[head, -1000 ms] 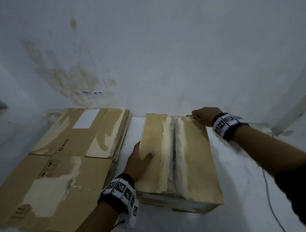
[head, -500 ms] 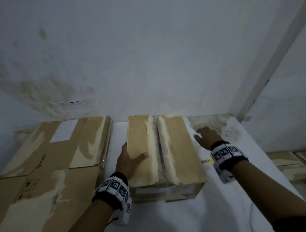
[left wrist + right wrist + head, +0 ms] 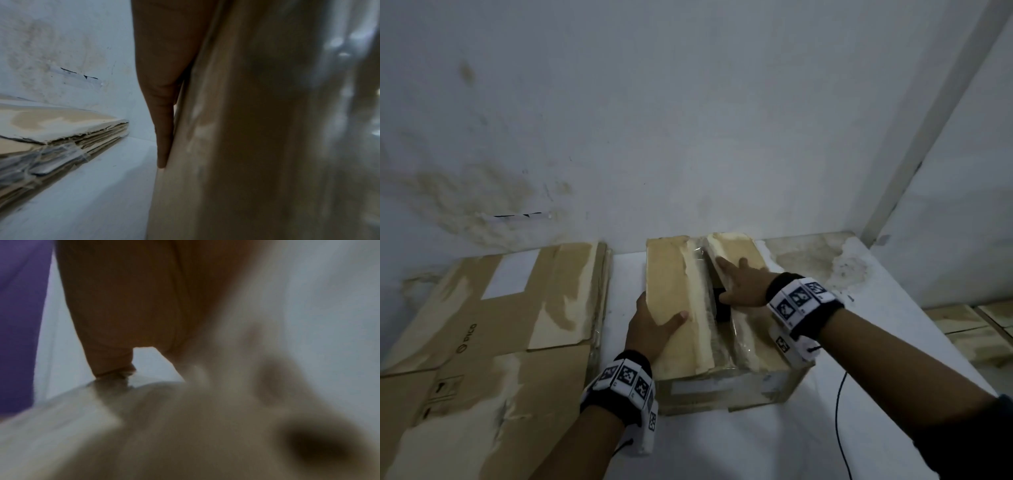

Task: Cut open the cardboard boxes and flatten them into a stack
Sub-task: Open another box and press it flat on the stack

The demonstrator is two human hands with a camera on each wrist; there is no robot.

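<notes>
A taped cardboard box (image 3: 674, 298) stands on the white table (image 3: 722, 445), its two top flaps split along the middle seam. My left hand (image 3: 654, 325) holds its left edge, thumb on the top flap. In the left wrist view the left hand's fingers (image 3: 162, 129) lie straight against the box side (image 3: 246, 146). My right hand (image 3: 743, 284) lies on the right flap (image 3: 739, 246) with fingers stretched out. Its thumb sits at the seam beside a dark gap (image 3: 722, 310). The right wrist view is blurred and shows only a fingertip (image 3: 111, 368) on cardboard.
A stack of flattened cardboard (image 3: 493, 342) lies to the left against the wall, its layered edge (image 3: 61, 146) close to my left hand. A thin black cable (image 3: 839, 411) runs over the table on the right. More cardboard (image 3: 979, 329) lies lower down beyond the table's right edge.
My right hand left the box's far end, swept over the table to the right, then came onto the right flap. A dark gap now shows at the seam. The left hand stayed put.
</notes>
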